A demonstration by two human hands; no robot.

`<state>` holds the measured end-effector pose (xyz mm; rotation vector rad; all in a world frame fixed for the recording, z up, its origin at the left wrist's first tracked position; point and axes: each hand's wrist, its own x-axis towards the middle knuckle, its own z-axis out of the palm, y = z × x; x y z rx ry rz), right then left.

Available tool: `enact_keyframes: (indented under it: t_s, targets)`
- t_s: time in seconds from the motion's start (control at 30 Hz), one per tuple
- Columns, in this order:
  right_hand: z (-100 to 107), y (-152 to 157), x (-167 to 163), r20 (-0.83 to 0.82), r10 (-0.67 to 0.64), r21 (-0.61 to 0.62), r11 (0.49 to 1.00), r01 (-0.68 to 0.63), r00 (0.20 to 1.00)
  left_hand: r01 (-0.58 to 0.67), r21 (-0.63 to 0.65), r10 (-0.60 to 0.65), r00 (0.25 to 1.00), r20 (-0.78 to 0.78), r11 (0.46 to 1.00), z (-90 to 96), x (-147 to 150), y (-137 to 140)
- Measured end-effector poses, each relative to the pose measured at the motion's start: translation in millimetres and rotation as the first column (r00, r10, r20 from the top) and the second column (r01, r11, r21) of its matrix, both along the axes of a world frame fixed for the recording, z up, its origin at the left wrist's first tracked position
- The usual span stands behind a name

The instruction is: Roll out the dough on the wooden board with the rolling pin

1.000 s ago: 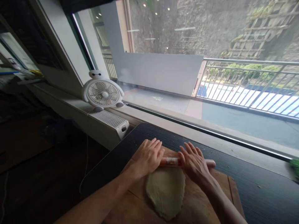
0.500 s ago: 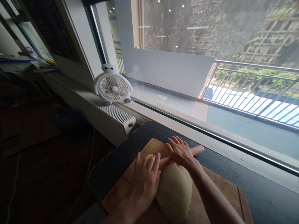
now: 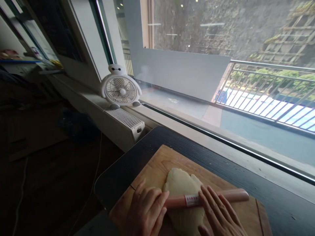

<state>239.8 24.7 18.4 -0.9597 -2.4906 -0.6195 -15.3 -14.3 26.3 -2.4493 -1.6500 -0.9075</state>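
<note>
A pale sheet of dough (image 3: pixel 182 182) lies on a wooden board (image 3: pixel 159 160). Across its near half rests a pinkish wooden rolling pin (image 3: pixel 177 201) with a white and red label. My left hand (image 3: pixel 147 209) is at the pin's left end, fingers bent over it and hiding that end. My right hand (image 3: pixel 219 213) lies over the right part of the pin, its fingers stretched out and nearly flat. The pin's right end sticks out beyond that hand. My wrists and the dough's near edge run out of the picture or are covered.
The board sits on a dark table (image 3: pixel 137 157) with a rounded corner, against a window sill (image 3: pixel 246 160). A white character-shaped fan (image 3: pixel 121 90) stands on a radiator cover (image 3: pixel 125 118) at the left. A railing (image 3: pixel 270 95) shows outside the window.
Both hands and the rolling pin have come back toward me, from the dough's far edge to its near half. The far part of the dough is now uncovered. The view has shifted slightly.
</note>
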Motion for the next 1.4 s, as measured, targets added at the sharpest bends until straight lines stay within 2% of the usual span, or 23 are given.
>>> enact_keyframes:
  t_s: [0.03,0.1,0.13,0.2,0.3,0.37,0.47,0.53,0.67,0.73,0.8,0.87,1.03,1.13,1.2,1.27,1.33,1.4]
  targets:
    - [1.3,0.5,-0.7,0.0,-0.005,-0.017,1.0,0.005,1.0,-0.012,-0.008,0.012,1.0,-0.002,1.0,-1.3,-0.4,0.8]
    - [8.4,13.0,-14.2,-0.004,-0.086,-0.148,0.985,0.085,0.996,-0.049,-0.026,0.048,0.999,-0.024,0.998,-2.0,-0.9,6.1]
    - [13.2,24.3,-25.8,-0.003,-0.146,-0.242,0.96,0.141,0.989,-0.069,-0.036,0.067,0.997,-0.038,0.997,-1.8,-1.2,9.1]
    - [22.6,53.1,-55.1,-0.001,-0.262,-0.424,0.874,0.237,0.965,-0.093,-0.045,0.09,0.994,-0.064,0.995,-1.5,-1.7,12.5]
    - [32.1,96.8,-102.2,-0.034,-0.265,-0.565,0.8,0.2,0.964,-0.107,-0.021,0.105,0.991,-0.085,0.994,-3.5,-1.8,7.2]
    - [35.5,114.8,-128.2,-0.047,-0.238,-0.584,0.794,0.166,0.97,-0.128,-0.005,0.127,0.988,-0.087,0.992,-6.4,-0.8,-0.5]
    - [38.1,114.7,-147.3,-0.067,-0.197,-0.581,0.805,0.122,0.978,-0.164,0.021,0.165,0.985,-0.048,0.986,-13.5,3.2,-10.0]
    - [37.1,99.1,-140.1,-0.072,-0.157,-0.577,0.812,0.088,0.985,-0.161,0.051,0.162,0.987,-0.003,0.986,-21.0,7.2,-13.0]
    - [24.4,59.4,-85.5,-0.017,-0.119,-0.547,0.832,0.091,0.993,-0.09,0.102,0.084,0.995,0.059,0.991,-35.3,14.1,-15.7]
    - [17.0,48.3,-59.4,0.032,-0.111,-0.503,0.857,0.112,0.993,-0.071,0.1,0.062,0.994,0.089,0.993,-35.6,12.9,-17.4]
    - [14.2,47.5,-52.2,0.057,-0.114,-0.478,0.869,0.127,0.992,-0.078,0.069,0.069,0.99,0.122,0.995,-29.7,6.0,-18.7]
    - [17.2,56.7,-69.4,0.054,-0.124,-0.499,0.856,0.134,0.991,-0.115,0.036,0.109,0.983,0.145,0.993,-20.3,-6.4,-18.2]
    - [34.2,95.3,-159.5,-0.011,-0.135,-0.599,0.795,0.102,0.991,-0.262,-0.035,0.264,0.955,0.131,0.964,-3.0,-39.7,-7.3]
    - [33.5,97.7,-173.7,-0.006,-0.108,-0.578,0.812,0.085,0.994,-0.298,-0.066,0.305,0.94,0.152,0.952,-1.0,-45.4,-2.9]
    - [25.2,86.1,-152.5,0.009,-0.077,-0.526,0.847,0.07,0.997,-0.286,-0.08,0.296,0.94,0.167,0.955,-1.3,-42.6,-3.2]
    - [13.6,68.7,-114.7,0.045,-0.038,-0.465,0.884,0.054,0.998,-0.263,-0.091,0.275,0.945,0.174,0.961,-1.5,-37.4,-5.0]
    - [3.0,51.6,-75.5,0.046,-0.036,-0.347,0.936,0.049,0.998,-0.237,-0.103,0.252,0.951,0.181,0.966,-0.6,-31.8,-6.5]
    - [-2.4,40.5,-50.8,0.028,-0.074,-0.263,0.962,0.079,0.997,-0.204,-0.115,0.223,0.957,0.187,0.972,1.2,-27.5,-6.6]
